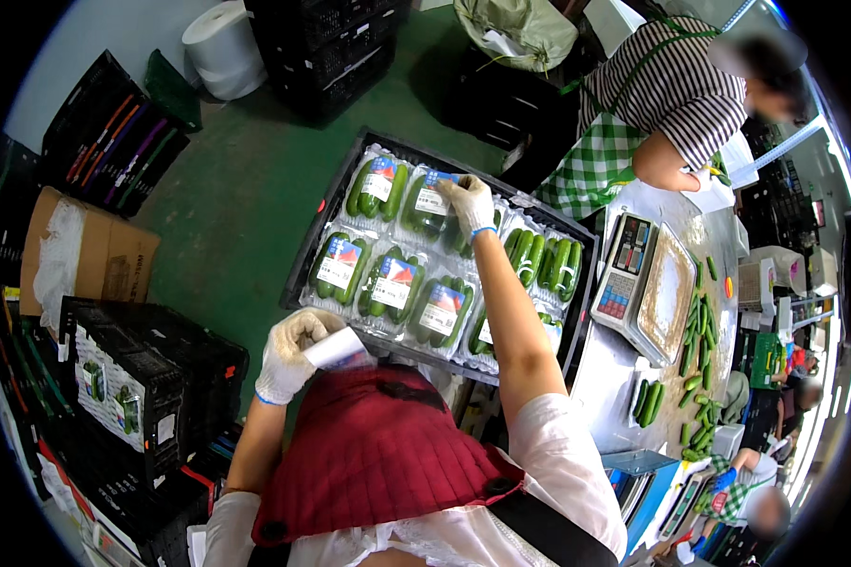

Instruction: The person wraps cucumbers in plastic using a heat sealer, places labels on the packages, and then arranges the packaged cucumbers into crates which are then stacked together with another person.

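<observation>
A black plastic crate [587, 298] in front of me holds rows of clear packs of cucumbers. Blue-and-white labels with writing lie on several packs, such as the labelled pack [338, 268] at the front left. My right hand [470, 202], in a white knit glove, has its fingertips on the label [429, 200] of a back-row pack. Whether they pinch or press it cannot be told. Lower left, just outside the crate's near edge, my gloved left hand [291, 349] grips a small stack of labels [337, 349]. Packs at the right, like the unlabelled pack [559, 268], show bare film.
Right of the crate, a weighing scale [663, 283] stands on a metal table [599, 397] with loose cucumbers [696, 326] and one pack [649, 402]. A co-worker in a checked apron [596, 166] stands beyond. Stacked black crates [198, 354] and a cardboard box [124, 259] are left.
</observation>
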A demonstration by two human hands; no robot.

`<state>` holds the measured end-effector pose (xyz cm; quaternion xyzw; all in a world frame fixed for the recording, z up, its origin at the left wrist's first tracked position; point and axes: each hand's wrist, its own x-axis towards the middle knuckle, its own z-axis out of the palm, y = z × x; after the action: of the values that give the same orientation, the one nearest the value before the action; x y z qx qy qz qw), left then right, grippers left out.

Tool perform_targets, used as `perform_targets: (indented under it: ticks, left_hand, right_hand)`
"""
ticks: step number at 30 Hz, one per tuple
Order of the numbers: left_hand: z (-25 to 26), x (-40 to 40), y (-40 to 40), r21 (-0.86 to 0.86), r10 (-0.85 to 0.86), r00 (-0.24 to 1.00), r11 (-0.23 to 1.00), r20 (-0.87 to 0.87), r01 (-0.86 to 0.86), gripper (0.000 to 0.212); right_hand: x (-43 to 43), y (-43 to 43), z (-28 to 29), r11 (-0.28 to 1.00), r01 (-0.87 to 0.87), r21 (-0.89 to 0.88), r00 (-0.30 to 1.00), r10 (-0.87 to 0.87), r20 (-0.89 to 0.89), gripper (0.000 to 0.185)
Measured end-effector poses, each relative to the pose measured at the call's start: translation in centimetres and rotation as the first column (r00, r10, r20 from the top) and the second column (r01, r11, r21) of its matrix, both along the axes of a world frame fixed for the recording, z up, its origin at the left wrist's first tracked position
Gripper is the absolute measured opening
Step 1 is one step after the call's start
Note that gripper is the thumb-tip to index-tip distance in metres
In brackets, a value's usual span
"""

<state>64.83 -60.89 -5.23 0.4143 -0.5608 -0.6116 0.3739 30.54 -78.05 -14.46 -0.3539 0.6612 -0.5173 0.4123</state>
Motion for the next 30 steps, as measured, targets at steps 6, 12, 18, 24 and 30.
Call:
perform_targets:
  ticks: [6, 12, 18, 24, 30]
  left_hand:
    - [1.6, -0.5, 0.7, 0.065, -0.009, 0.984, 0.998, -0.179, 0.021, 0.036]
    - [0.9, -1.9, -0.6, 0.013, -0.11, 0.99, 0.994, 0.089, 0.109, 0.026]
    - [0.3, -4.0, -2.5, -0.175, -0.009, 0.996, 0.984, 0.093, 0.025, 0.007]
    - [-1.0, -5.9, -3.1, 0.072, 0.059, 0.991, 0.996, -0.122, -0.05, 0.025]
    - [-1.5, -6.8, -2.0, 0.054, -0.076, 0.996, 0.996, 0.056, 0.073, 0.028]
  right_hand:
    - [1.7, 0.1, -2.6, 0.991, 0.132, -0.029, 0.681, -0.112, -0.724, 0.045]
    - [3.0, 5.0, -1.3, 0.918, -0.394, 0.052, 0.13, 0.111, -0.985, 0.037]
    - [6.4, 12.6, 5.8, 0.81, -0.579, 0.091, 0.813, 0.582, -0.011, 0.05]
    - [9.7, 18.4, 10.8, 0.786, -0.617, 0.028, 0.784, 0.612, 0.099, 0.028]
    - [8.2, 18.1, 10.9, 0.902, -0.431, 0.026, 0.903, 0.431, 0.01, 0.021]
